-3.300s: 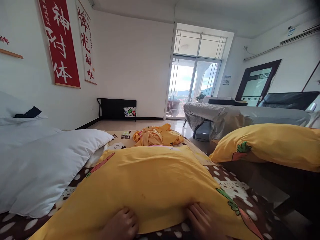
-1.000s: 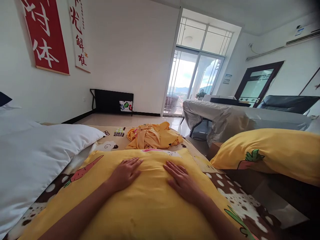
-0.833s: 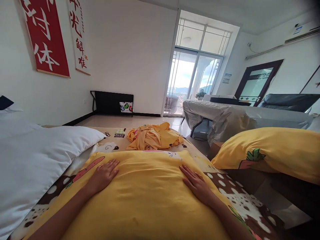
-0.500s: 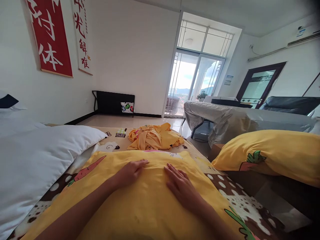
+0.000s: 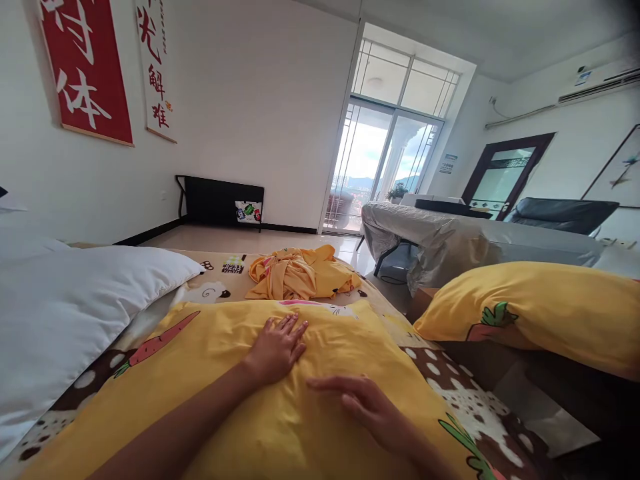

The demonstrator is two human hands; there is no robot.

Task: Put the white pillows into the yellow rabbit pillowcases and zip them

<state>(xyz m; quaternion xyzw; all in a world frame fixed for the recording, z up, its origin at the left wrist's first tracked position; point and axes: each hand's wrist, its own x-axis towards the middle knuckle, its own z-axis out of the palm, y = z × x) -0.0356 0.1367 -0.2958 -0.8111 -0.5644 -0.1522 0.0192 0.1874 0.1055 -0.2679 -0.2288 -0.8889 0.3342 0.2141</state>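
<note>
1 yellow pillow (image 5: 295, 437) front and center on the spotted blanket (image 5: 450, 380)

It fills the foreground of my head view, a printed carrot (image 5: 163, 343) near its far left corner and green carrot leaves (image 5: 465, 437) low on the right. Left hand (image 5: 276, 348) is palm down on the far half, fingers a little parted, creases around it. Right hand (image 5: 367, 403) sits nearer to me, blurred, fingers together and aimed left, thumb set apart; whether it touches the fabric, I can't tell. Just past the far edge, a bunched yellow-orange cloth (image 5: 300, 273). Out left I see a plump white pillow (image 5: 110, 300); out right, a 2nd yellow pillow (image 5: 550, 303), resting above something dark. Farther away: a plastic-draped table (image 5: 445, 233), a sliding glass door (image 5: 370, 160) and, on the left wall, a red scroll (image 5: 87, 73).
</note>
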